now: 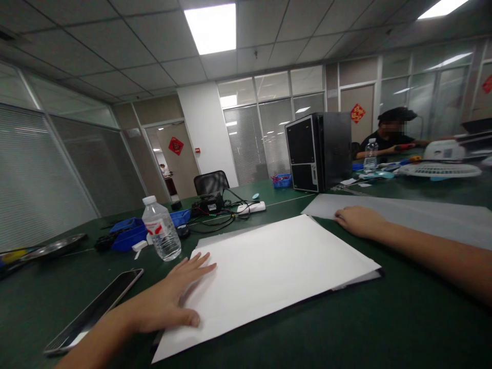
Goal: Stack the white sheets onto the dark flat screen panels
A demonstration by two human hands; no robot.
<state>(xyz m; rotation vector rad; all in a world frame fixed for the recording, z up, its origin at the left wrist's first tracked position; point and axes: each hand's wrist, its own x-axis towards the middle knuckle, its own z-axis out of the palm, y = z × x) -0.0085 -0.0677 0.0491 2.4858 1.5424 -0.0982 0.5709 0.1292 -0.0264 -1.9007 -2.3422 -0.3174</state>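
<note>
A large white sheet of paper [269, 274] lies on the dark green table [403, 323] in front of me. My left hand [172, 297] rests flat on the sheet's near left edge, fingers stretched out. My right hand [359, 220] lies palm down just past the sheet's far right corner, touching the edge of a second, greyish sheet [423, 215]; its fingers look loosely curled and hold nothing that I can see.
A phone [96, 310] lies left of my left hand. A water bottle [161, 228], blue bins [128, 233] and cables [215, 218] sit behind. A black computer case [317, 151] stands at the back. A person [388, 136] sits at the far right.
</note>
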